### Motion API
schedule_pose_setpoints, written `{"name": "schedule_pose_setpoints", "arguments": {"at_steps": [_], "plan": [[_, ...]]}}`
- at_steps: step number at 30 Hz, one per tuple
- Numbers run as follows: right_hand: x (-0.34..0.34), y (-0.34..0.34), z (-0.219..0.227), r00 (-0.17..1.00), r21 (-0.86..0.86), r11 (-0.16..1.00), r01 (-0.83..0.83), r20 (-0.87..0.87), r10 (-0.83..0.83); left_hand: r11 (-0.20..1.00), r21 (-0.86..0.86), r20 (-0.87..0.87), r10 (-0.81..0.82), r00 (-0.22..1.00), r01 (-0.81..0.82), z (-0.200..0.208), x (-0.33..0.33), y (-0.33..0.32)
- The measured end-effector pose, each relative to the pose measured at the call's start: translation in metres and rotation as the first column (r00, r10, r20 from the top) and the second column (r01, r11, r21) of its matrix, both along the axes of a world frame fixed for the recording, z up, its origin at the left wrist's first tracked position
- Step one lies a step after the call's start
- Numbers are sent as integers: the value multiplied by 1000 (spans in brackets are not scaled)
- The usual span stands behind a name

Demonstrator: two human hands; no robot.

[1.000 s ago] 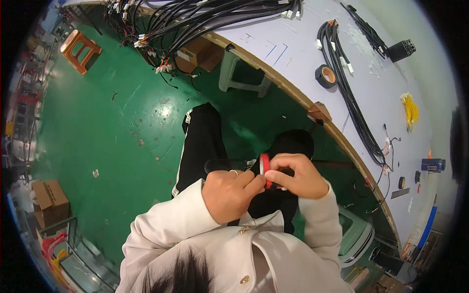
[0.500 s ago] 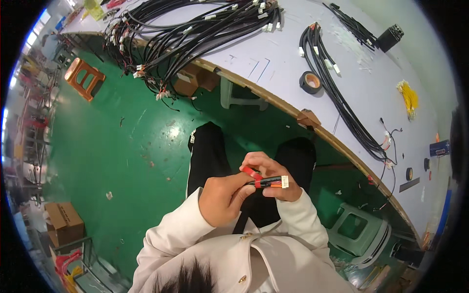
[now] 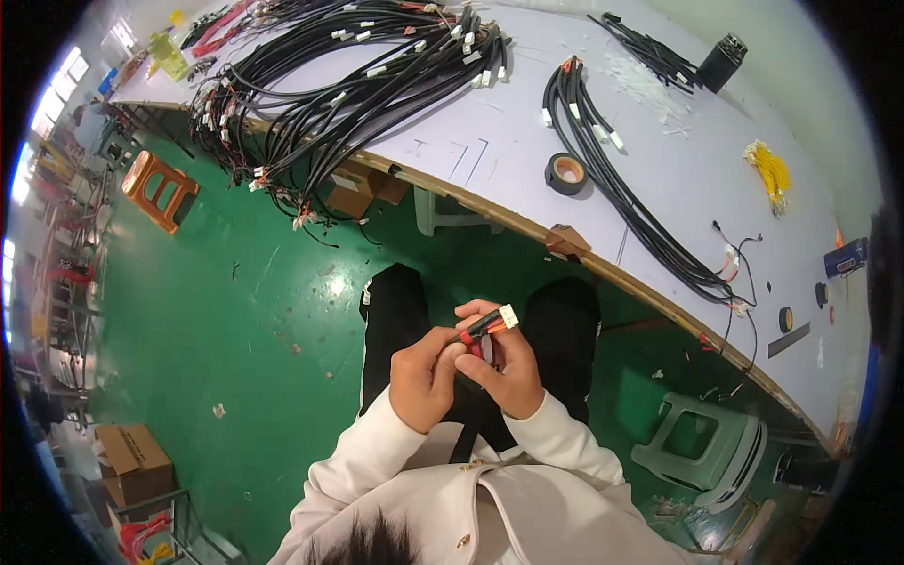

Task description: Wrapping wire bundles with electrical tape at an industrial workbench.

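Observation:
Above my lap I hold a black cable end (image 3: 485,325) with a white connector (image 3: 508,316) and a few coloured wires at its tip. Red tape (image 3: 466,337) is wrapped round the cable just behind the wires. My left hand (image 3: 421,381) is closed on the cable, thumb and fingers pinching it by the tape. My right hand (image 3: 513,372) curls in from the other side, its thumb near the left fingertips. Between its fingers, under the cable, is a small red and greyish thing, partly hidden, whose kind I cannot make out.
The white worktable (image 3: 508,141) curves ahead and right, carrying a large heap of black cables (image 3: 377,85), a smaller cable bundle (image 3: 631,198), a black tape roll (image 3: 566,174) and yellow wires (image 3: 770,177). Stools stand about: orange (image 3: 160,191), grey-green (image 3: 702,443). A cardboard box (image 3: 135,457) is lower left.
The red strip stretched between the cable and my right fingers no longer shows. Both hands have drawn closer, and the connector end has tilted upward. The view has shifted slightly.

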State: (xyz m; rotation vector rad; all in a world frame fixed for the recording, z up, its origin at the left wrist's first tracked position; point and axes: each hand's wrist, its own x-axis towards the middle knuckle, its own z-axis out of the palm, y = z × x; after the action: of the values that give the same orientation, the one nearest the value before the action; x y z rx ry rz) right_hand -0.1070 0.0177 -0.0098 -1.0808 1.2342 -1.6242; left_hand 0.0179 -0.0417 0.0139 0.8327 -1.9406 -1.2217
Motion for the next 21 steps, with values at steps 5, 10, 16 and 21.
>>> {"name": "schedule_pose_setpoints", "arguments": {"at_steps": [5, 10, 16, 21], "plan": [[1, -3, 1, 993, -56, 996, 72, -87, -77, 991, 132, -16, 30, 999, -27, -6, 0, 0], [7, -6, 2, 707, -109, 920, 376, -608, -361, 984, -72, 29, 163, 986, -160, -19, -12, -2], [6, -3, -4, 822, -111, 971, 210, -517, -237, 957, -175, 63, 247, 967, -233, -57, -18, -23], [-28, 37, 100, 783, -272, 934, -231, -622, 12, 823, 504, -24, 316, 948, -261, -70, 30, -82]]}}
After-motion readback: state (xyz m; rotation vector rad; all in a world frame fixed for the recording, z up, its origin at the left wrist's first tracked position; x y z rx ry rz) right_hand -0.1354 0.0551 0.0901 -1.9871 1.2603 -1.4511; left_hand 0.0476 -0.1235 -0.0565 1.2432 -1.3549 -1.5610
